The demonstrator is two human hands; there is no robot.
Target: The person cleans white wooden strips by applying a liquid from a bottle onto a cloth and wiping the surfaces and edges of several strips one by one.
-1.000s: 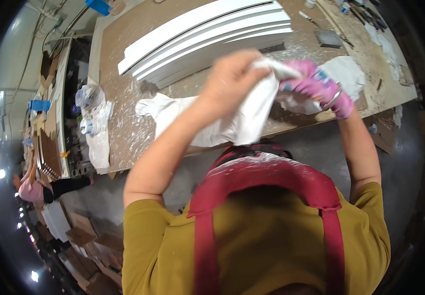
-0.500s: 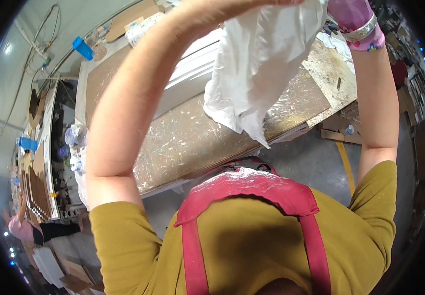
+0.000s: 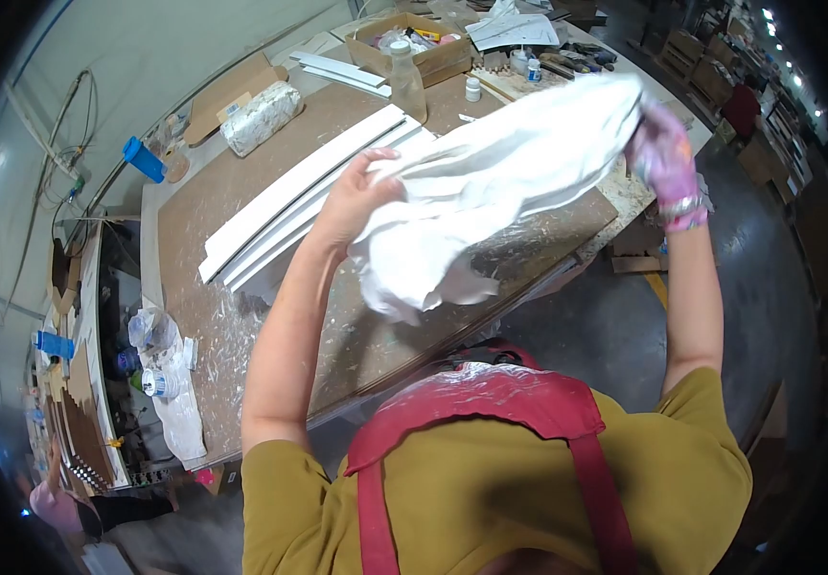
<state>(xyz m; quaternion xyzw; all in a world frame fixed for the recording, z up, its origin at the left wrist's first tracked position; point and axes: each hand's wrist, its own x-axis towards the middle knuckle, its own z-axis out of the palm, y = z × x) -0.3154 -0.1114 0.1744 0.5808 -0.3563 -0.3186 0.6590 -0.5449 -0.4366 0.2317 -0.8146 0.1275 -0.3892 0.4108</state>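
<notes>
The bare left hand pinches one edge of a white cloth between thumb and fingers, while the gloved right hand, blurred, is closed on the cloth's other end. The cloth spans the two hands above the bench, its loose folds drooping below the left hand. Just beyond that hand, white strips lie side by side on the bench. Farther back stand a bottle and an open box, with a wrapped roll to their left.

The cloth hangs above the table, boards to its left, bottle and box behind.
</notes>
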